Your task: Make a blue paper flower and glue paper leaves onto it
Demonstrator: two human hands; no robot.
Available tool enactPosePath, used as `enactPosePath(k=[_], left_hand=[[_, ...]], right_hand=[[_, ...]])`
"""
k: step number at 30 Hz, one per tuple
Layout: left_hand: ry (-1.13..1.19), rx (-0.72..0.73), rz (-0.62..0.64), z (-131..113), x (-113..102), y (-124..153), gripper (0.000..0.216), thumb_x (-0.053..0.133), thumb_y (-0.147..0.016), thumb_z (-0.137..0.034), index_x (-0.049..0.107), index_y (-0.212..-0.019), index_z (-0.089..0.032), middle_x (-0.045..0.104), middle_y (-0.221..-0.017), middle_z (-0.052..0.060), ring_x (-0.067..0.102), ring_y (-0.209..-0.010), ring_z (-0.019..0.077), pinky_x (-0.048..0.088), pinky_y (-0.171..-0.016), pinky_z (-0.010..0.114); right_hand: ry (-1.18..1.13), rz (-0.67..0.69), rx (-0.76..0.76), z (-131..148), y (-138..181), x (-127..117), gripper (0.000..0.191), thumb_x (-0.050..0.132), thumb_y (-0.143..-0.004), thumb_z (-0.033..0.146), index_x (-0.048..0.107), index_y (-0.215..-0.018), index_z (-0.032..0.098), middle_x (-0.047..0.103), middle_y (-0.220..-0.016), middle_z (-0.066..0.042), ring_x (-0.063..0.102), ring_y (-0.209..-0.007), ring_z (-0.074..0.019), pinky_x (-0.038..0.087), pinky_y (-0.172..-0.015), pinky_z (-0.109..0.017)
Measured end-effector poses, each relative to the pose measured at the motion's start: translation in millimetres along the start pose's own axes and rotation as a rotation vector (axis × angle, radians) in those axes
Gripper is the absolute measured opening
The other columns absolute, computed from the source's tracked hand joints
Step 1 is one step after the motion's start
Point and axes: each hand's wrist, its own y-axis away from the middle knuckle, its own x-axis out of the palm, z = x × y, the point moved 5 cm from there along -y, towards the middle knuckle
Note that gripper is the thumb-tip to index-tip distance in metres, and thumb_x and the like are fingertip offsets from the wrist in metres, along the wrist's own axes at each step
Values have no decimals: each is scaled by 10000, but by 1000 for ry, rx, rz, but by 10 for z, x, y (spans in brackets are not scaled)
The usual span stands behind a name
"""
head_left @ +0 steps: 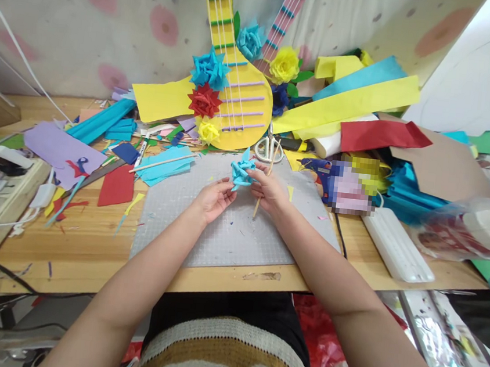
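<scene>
A small blue paper flower [241,172] is held up above the grey cutting mat [170,228]. My right hand [270,189] is closed on its right side and also keeps a thin wooden stick [256,208] between the fingers, slanting downward. At the flower's lower left edge, my left hand [217,200] pinches a petal with curled fingertips. White-handled scissors [269,152] lie just beyond the hands. Behind them leans a yellow paper lute-like instrument [253,105] with strings, decorated with blue, red and yellow paper flowers.
A blue glue gun [320,169] lies right of the mat, near a white power strip [398,246]. Blue paper pieces [168,166], another stick [162,163] and red paper [116,186] are on the left. Yellow paper strips [353,104] pile up at the back right.
</scene>
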Motion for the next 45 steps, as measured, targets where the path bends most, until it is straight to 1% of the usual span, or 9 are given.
enactPosePath(k=[4, 9, 17, 28, 32, 36, 39, 40, 45], left_hand=[[-38, 32, 1, -17, 18, 29, 81, 532, -722, -75, 505, -707, -149, 563, -579, -19, 533, -547, 64, 480, -662, 228], [-21, 123, 35, -48, 20, 29, 175, 571, -670, -49, 463, -750, -161, 619, -641, -9, 621, -638, 109, 497, -786, 320], [-71, 173, -43, -50, -15, 21, 357, 544, -631, 99, 377, -798, -169, 604, -638, -27, 623, -606, 95, 519, -772, 315], [-121, 200, -68, -26, -23, 22, 348, 585, -648, 63, 429, -884, -140, 572, -640, -14, 602, -569, 103, 526, -779, 380], [-107, 286, -145, -56, -68, 10, 391, 592, -639, 60, 397, -905, -151, 588, -663, -4, 614, -583, 115, 534, -756, 383], [-38, 317, -179, -84, -92, 2, 357, 574, -669, 48, 386, -892, -156, 585, -675, -4, 622, -597, 108, 541, -750, 340], [21, 347, -198, -115, -103, 7, 348, 577, -677, 38, 386, -891, -159, 579, -690, -4, 626, -611, 107, 540, -758, 330], [35, 355, -201, -125, -105, 11, 348, 579, -678, 35, 385, -892, -161, 581, -701, -1, 627, -618, 107, 539, -763, 330], [62, 393, -170, -170, -94, 41, 339, 551, -684, 47, 394, -891, -170, 585, -696, -14, 620, -618, 89, 533, -764, 303]], right_hand=[[28, -33, -24, -9, -14, -23, 522, 732, -529, 254, 390, -922, 223, 382, -487, 119, 188, -351, -5, 71, -354, -175], [34, -56, -19, -11, -26, -48, 499, 730, -536, 240, 384, -895, 223, 377, -475, 120, 208, -342, -6, 73, -355, -177], [53, -67, -31, -10, -24, -46, 481, 717, -544, 216, 396, -903, 217, 395, -468, 124, 221, -335, -8, 79, -361, -182], [161, -106, -7, -15, -11, -42, 447, 685, -608, 247, 380, -935, 225, 347, -478, 128, 237, -346, -25, 105, -375, -190], [463, -128, -26, 14, -42, -97, 473, 654, -664, 391, 373, -1002, 219, 396, -545, 97, 316, -397, -54, 210, -408, -206], [867, -212, -287, 225, -3, -146, 459, 487, -750, 582, 411, -1005, 208, 534, -734, 1, 512, -631, -136, 351, -567, -265], [1156, -231, -459, 344, 131, -65, 402, 240, -880, 533, 468, -942, 208, 580, -830, -51, 553, -765, -184, 351, -631, -295], [1246, -204, -503, 354, 180, -12, 400, 202, -902, 493, 480, -931, 207, 591, -842, -54, 557, -772, -187, 345, -633, -295], [1640, 160, -623, 170, 333, 282, 365, 246, -925, 403, 548, -923, 198, 643, -929, -58, 577, -852, -187, 343, -648, -273]])
